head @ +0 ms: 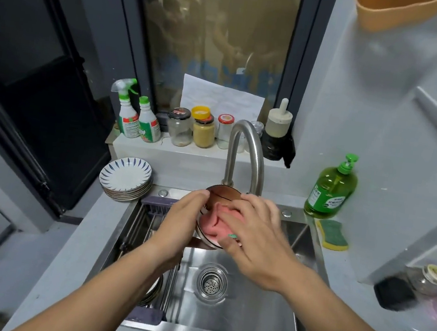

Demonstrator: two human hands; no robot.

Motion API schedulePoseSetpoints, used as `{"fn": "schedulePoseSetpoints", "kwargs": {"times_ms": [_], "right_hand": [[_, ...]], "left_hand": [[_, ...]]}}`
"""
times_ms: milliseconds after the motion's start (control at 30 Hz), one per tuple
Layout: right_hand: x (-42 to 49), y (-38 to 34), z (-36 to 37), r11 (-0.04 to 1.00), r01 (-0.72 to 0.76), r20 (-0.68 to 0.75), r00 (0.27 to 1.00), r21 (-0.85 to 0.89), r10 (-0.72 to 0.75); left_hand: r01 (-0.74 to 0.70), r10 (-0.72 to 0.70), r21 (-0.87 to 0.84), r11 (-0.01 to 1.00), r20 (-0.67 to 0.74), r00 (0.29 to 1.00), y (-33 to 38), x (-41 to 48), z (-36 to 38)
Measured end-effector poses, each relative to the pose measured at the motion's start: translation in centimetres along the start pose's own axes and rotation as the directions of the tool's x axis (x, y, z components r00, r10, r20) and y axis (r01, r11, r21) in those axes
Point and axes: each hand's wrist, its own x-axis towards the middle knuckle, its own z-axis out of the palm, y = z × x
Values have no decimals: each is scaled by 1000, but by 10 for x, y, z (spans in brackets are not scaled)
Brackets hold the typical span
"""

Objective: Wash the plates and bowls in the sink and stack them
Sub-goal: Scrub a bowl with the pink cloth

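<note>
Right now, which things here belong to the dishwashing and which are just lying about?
In use: brown dish, in the grip of the left hand; pink cloth under the right hand; sink; faucet; stacked blue-patterned plates; plates on the sink rack.
Lying about: spray bottles; jars; dish soap bottle; green sponge.

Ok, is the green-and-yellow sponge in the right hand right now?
No, the sponge lies on the counter right of the sink, while the right hand presses a pink cloth onto the dish.
</note>
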Motion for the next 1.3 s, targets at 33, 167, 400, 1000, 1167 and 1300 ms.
{"fn": "schedulePoseSetpoints", "kwargs": {"times_ms": [33, 167, 400, 1000, 1167, 1300], "right_hand": [[-1, 1, -1, 998, 44, 21, 999, -43, -43], [4, -10, -2, 983, 175, 136, 977, -58, -166], [7, -56, -5, 744, -197, 217, 974, 639, 72], [0, -41, -3, 910, -112, 8, 993, 399, 119], [-4, -41, -10, 787, -121, -10, 987, 605, 160], [-9, -55, -4, 690, -160, -25, 968, 706, 251]], "left_hand": [[-7, 7, -13, 1000, -17, 1000, -1, 1, -2], [-91, 89, -33, 995, -53, 995, 4, 1, -5], [-150, 151, 17, 989, -116, 982, 9, -1, -4], [217, -229, -155, 964, -63, 971, 20, -10, -11], [348, -324, -161, 923, 161, 932, 27, -19, -23], [280, -143, -333, 901, 381, 913, 1, -31, -25]]}}
